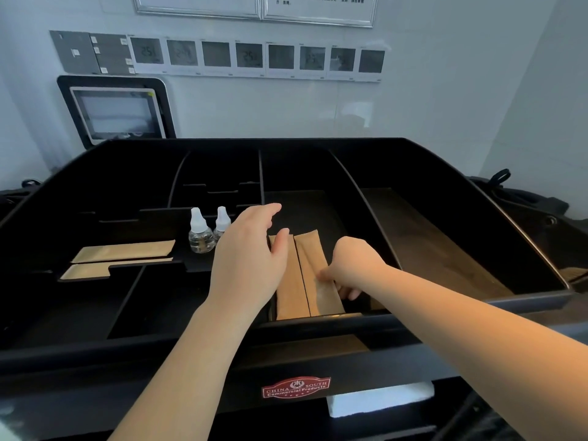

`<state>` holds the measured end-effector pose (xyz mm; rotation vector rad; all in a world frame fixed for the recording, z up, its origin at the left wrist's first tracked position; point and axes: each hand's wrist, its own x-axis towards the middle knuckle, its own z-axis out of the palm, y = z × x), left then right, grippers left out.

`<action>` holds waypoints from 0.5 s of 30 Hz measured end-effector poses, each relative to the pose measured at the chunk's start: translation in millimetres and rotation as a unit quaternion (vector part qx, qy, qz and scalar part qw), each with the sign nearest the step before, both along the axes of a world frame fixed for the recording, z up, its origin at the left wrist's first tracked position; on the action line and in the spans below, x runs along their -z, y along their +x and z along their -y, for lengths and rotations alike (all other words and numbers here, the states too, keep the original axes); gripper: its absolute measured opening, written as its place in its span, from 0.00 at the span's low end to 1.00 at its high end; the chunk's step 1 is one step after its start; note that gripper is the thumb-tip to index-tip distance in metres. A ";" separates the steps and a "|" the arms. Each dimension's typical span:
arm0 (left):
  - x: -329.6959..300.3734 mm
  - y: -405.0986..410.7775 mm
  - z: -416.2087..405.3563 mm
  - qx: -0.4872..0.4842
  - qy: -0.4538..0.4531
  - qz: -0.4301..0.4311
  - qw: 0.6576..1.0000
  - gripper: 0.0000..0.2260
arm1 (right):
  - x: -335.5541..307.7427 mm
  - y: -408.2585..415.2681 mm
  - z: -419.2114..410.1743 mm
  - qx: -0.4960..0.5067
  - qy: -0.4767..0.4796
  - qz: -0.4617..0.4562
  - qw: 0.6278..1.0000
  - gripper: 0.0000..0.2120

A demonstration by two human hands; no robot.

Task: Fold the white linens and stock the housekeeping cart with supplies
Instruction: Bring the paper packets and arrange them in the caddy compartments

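While my left hand (pixel 251 249) is resting open on the packets (pixel 302 278), my right hand (pixel 353 268) is pinching one; bottles (pixel 200 232) are standing just left, behind the tray (pixel 318 323) divider.

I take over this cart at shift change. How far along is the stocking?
Partly done. Two flat tan packets and two small clear bottles already sit in left compartments. In hand: the left hand and right hand are settling two long tan packets in the middle compartment. The right compartment looks unstocked.
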<state>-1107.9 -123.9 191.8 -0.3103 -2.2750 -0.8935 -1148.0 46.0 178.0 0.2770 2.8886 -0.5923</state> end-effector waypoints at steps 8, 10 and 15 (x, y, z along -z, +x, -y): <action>3.0 6.9 0.8 -0.018 -0.018 -0.002 1.000 0.16 | -9.1 8.1 -1.4 0.001 0.053 -0.053 0.997 0.15; 2.9 9.7 1.5 -0.029 -0.028 -0.006 0.999 0.16 | -17.1 18.1 -1.7 -0.028 0.056 -0.147 0.987 0.13; -1.2 17.8 1.2 -0.054 -0.073 -0.022 0.996 0.16 | -34.6 62.5 11.5 -0.120 -0.037 -0.278 0.952 0.22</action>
